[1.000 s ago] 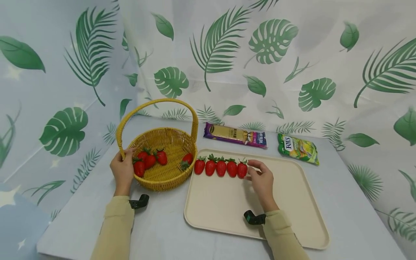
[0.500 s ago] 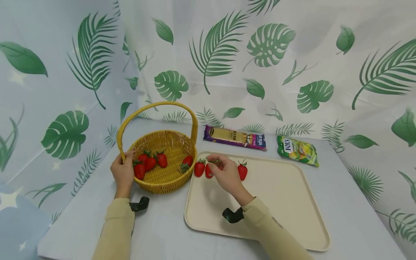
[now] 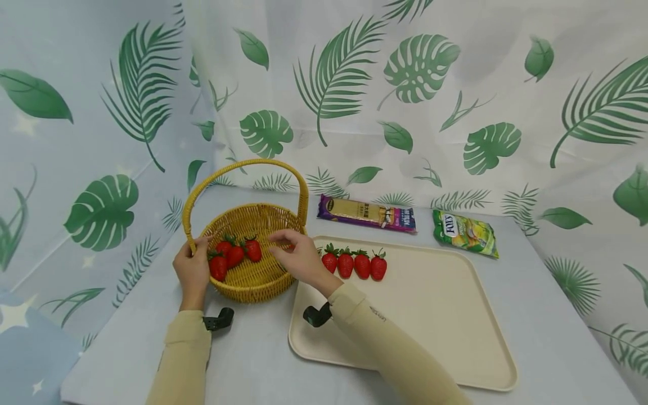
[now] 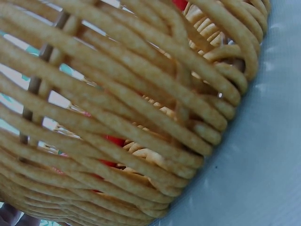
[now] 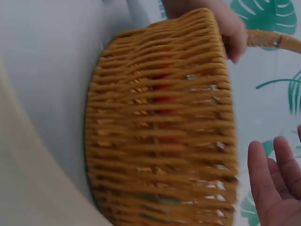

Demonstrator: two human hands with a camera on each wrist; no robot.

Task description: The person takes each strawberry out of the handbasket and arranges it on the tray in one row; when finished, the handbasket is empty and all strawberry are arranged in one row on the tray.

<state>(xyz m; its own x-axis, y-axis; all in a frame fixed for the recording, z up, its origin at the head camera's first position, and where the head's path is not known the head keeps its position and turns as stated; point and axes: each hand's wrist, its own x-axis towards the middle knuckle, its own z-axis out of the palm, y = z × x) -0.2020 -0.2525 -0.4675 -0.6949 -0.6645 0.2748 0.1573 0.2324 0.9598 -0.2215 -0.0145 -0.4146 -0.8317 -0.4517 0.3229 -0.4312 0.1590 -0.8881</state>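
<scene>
A yellow wicker basket (image 3: 253,281) with a hoop handle stands at the left and holds several red strawberries (image 3: 234,254). My left hand (image 3: 192,269) grips its left rim beside the handle's foot; the right wrist view shows those fingers (image 5: 230,33) curled over the rim. My right hand (image 3: 291,248) hovers over the basket's right edge with relaxed, spread fingers (image 5: 273,183) and holds nothing. It hides the basket's right side. A row of strawberries (image 3: 354,264) lies along the far edge of the cream tray (image 3: 430,315). The left wrist view shows only basket weave (image 4: 141,117).
A purple noodle packet (image 3: 365,212) and a green sweets bag (image 3: 466,232) lie behind the tray. Leaf-print cloth walls close in the back and left. Pale blue tabletop (image 3: 243,354) shows in front of the basket.
My right hand has left the right end of the strawberry row and swept left across the tray to the basket. The left hand stays on the basket rim.
</scene>
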